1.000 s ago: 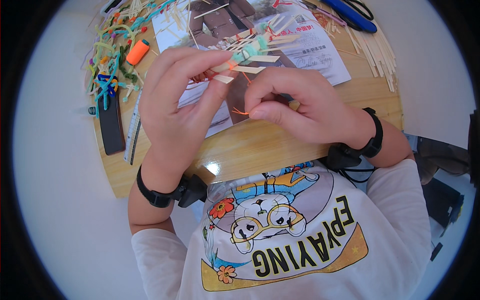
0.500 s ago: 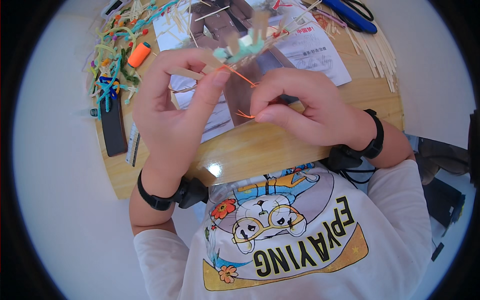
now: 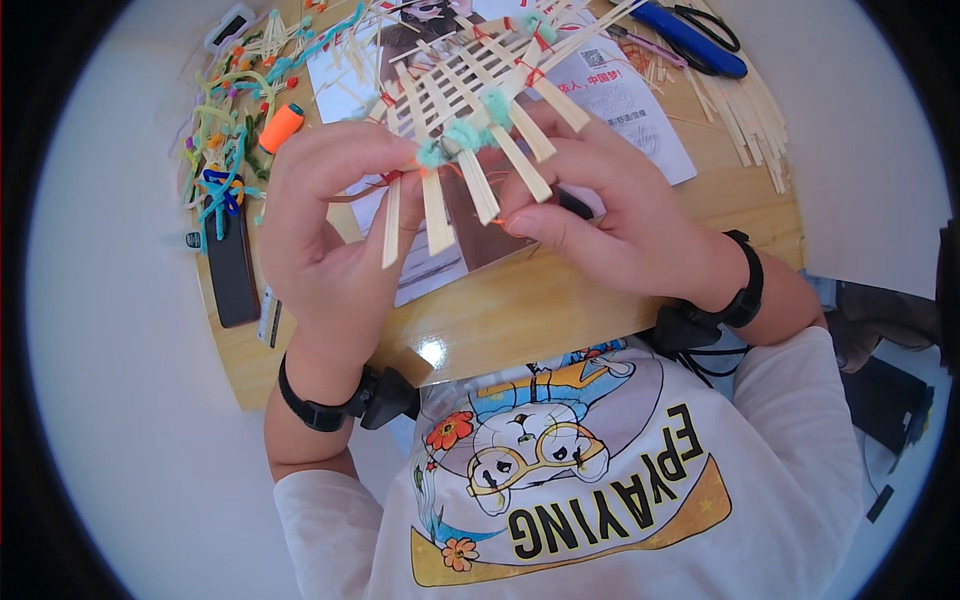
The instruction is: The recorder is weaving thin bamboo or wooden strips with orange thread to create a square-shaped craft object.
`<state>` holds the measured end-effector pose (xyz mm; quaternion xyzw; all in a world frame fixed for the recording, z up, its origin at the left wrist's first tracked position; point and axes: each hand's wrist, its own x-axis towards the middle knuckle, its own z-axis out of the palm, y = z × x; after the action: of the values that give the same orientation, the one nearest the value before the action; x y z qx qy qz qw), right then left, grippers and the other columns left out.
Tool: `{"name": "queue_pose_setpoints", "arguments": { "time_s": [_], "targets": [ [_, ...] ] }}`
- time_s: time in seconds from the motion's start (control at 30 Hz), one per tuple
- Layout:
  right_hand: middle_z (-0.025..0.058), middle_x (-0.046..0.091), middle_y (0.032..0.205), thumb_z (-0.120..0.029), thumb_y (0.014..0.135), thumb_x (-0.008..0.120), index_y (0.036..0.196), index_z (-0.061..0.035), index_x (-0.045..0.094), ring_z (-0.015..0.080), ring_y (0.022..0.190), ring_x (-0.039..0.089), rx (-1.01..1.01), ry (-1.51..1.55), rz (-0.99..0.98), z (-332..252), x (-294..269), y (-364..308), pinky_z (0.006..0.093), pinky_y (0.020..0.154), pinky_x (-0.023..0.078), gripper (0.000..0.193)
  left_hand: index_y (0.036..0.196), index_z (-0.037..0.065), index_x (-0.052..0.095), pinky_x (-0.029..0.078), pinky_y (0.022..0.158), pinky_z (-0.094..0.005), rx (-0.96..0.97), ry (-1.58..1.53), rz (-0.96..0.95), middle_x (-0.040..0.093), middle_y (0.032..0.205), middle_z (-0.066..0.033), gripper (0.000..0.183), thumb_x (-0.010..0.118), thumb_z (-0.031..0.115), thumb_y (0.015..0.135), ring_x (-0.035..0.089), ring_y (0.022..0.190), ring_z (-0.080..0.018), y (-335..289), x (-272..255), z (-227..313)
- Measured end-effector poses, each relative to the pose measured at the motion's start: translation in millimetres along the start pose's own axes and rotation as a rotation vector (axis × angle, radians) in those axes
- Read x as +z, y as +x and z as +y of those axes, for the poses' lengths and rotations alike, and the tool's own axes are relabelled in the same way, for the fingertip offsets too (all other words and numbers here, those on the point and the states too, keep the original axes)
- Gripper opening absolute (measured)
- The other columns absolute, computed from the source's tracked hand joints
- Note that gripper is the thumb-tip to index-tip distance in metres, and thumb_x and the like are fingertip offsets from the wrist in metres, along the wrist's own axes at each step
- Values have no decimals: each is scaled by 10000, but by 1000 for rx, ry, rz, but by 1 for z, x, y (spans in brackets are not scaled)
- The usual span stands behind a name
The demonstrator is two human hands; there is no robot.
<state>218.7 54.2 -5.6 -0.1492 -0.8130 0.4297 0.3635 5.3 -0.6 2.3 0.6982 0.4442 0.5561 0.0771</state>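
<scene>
A lattice of woven pale bamboo strips is held up over the table, its strip ends pointing toward me. Red thread binds several of its crossings, and mint-green fuzzy pipe cleaner runs along its near edge. My left hand is closed on the lattice's left corner, thumb beneath the strips. My right hand pinches the end of an orange thread just below the strip ends. That thread leads up toward the left corner, partly hidden behind the strips. Some right fingers are hidden behind the lattice.
An orange thread spool lies left, beside a heap of coloured pipe cleaners. Near them are a dark case and a ruler. Loose bamboo strips and a blue tool lie right. Printed paper spreads underneath.
The lattice has tipped so its woven face and strip ends now show, where it was blurred and nearly edge-on. My right hand still pinches the orange thread.
</scene>
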Motion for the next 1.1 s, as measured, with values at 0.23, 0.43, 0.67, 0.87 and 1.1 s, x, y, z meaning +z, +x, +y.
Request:
{"name": "queue_pose_setpoints", "arguments": {
  "time_s": [0.23,0.43,0.67,0.87,1.1],
  "targets": [
    [33,569,963,-73,894,630,911,-52,623,62,707,539,101,110,173,6,-1,-1,198,608,446,28,920,102,667,404,820,-315,116,155,4,654,898,-23,284,751,-46,693,601,866,-196,3,-2,-2],
    [11,603,756,-99,952,570,1029,-21,575,42,621,528,417,496,152,-8,-3,2,193,562,446,110,922,124,672,395,788,-320,244,239,-29,657,888,-7,313,754,-39,667,591,844,-191,8,-5,-5],
    [-41,465,649,-239,1002,505,1061,-13,566,22,510,367,669,832,187,11,-23,9,184,453,303,242,921,114,652,435,840,-357,351,449,-122,647,935,-24,344,742,-84,655,585,904,-238,13,-9,6],
    [-70,353,593,-370,982,545,1040,-18,614,18,494,262,654,941,79,8,-25,8,210,424,203,363,864,205,688,381,819,-339,375,496,-36,651,889,57,291,734,43,626,578,864,-176,12,-8,-8],
    [-59,449,582,-384,949,603,921,-17,634,26,429,244,790,772,140,8,-19,10,222,398,189,369,980,167,670,419,886,-362,543,643,-220,631,1059,-9,308,802,194,704,570,992,-225,7,-8,-1]
  ]
}}
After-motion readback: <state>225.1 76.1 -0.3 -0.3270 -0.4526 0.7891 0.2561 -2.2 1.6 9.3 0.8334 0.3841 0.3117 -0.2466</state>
